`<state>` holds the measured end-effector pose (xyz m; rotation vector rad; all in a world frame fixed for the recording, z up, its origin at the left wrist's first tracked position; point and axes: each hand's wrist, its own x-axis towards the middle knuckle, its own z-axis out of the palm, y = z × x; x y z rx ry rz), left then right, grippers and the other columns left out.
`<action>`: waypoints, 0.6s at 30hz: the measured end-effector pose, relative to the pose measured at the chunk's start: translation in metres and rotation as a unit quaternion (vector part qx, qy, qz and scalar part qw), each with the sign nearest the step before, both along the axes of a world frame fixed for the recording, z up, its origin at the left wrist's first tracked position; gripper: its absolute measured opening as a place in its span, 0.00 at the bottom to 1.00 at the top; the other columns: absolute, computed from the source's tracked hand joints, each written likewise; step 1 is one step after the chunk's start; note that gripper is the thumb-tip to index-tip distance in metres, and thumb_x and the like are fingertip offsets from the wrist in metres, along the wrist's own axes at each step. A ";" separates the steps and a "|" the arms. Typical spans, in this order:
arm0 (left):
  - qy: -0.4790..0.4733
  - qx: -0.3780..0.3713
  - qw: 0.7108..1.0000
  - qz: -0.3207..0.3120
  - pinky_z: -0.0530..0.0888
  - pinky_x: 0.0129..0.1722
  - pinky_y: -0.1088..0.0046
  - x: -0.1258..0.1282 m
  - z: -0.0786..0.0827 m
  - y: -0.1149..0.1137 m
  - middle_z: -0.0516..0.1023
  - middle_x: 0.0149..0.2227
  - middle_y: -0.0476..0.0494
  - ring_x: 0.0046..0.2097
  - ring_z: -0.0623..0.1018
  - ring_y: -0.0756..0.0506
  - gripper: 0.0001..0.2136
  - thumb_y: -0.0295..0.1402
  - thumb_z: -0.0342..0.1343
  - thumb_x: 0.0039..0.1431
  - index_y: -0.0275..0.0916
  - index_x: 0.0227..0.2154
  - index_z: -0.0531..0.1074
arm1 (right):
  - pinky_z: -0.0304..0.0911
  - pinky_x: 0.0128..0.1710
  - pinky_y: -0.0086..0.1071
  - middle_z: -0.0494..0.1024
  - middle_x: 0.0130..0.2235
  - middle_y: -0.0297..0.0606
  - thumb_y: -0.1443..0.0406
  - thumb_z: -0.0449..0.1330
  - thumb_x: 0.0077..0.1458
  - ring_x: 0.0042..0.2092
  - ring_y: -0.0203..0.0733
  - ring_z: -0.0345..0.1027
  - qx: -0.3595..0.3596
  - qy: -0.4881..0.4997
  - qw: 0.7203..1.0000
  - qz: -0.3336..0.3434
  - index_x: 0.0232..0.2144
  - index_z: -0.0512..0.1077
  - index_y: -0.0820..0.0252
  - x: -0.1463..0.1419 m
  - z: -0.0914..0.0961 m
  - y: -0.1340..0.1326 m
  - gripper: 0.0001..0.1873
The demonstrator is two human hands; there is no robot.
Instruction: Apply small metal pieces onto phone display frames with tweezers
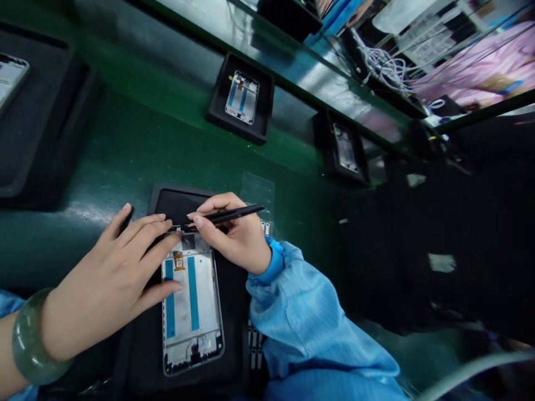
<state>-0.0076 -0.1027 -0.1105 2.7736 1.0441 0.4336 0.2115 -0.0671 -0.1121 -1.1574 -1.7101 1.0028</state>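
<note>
A phone display frame (192,312) with a silver edge lies on a black mat (137,356), showing a white back, blue strips and a small orange flex cable (179,262). My left hand (112,273) rests over the frame's upper end, with spread fingertips touching it. A jade bangle (31,340) circles that wrist. My right hand (234,234) pinches a slim black pen-like tool (234,215), whose tip meets the frame's upper end beside my left fingertips. The tip's exact contact point is hidden by my fingers.
A clear film sheet (258,192) with small labels lies beyond the mat. Black trays holding similar phone frames (242,97) stand on the green bench (137,147). A bundle of white cables (387,69) and a pink sleeve (480,61) appear at the upper right.
</note>
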 end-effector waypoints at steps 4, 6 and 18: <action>-0.008 -0.008 1.000 0.006 0.60 0.62 0.39 0.001 -0.001 0.000 0.74 0.55 0.32 0.59 0.70 0.31 0.24 0.44 0.49 0.67 0.32 0.57 0.68 | 0.71 0.32 0.29 0.80 0.35 0.36 0.63 0.63 0.58 0.35 0.36 0.76 0.032 -0.030 0.999 0.003 0.37 0.71 0.57 0.001 -0.001 -0.001 0.06; -0.011 -0.010 1.000 0.008 0.60 0.62 0.39 0.001 -0.001 0.000 0.74 0.55 0.32 0.60 0.70 0.31 0.24 0.45 0.49 0.67 0.32 0.57 0.68 | 0.70 0.34 0.29 0.80 0.35 0.36 0.63 0.63 0.59 0.35 0.36 0.76 0.057 -0.041 0.998 0.007 0.36 0.71 0.57 0.001 -0.001 -0.001 0.05; -0.025 -0.023 0.999 0.011 0.61 0.62 0.38 0.001 -0.002 0.001 0.74 0.55 0.33 0.60 0.71 0.32 0.22 0.44 0.51 0.66 0.35 0.57 0.68 | 0.72 0.38 0.31 0.80 0.37 0.36 0.66 0.62 0.60 0.38 0.37 0.76 0.116 -0.053 0.992 0.014 0.38 0.72 0.57 0.003 -0.003 -0.001 0.04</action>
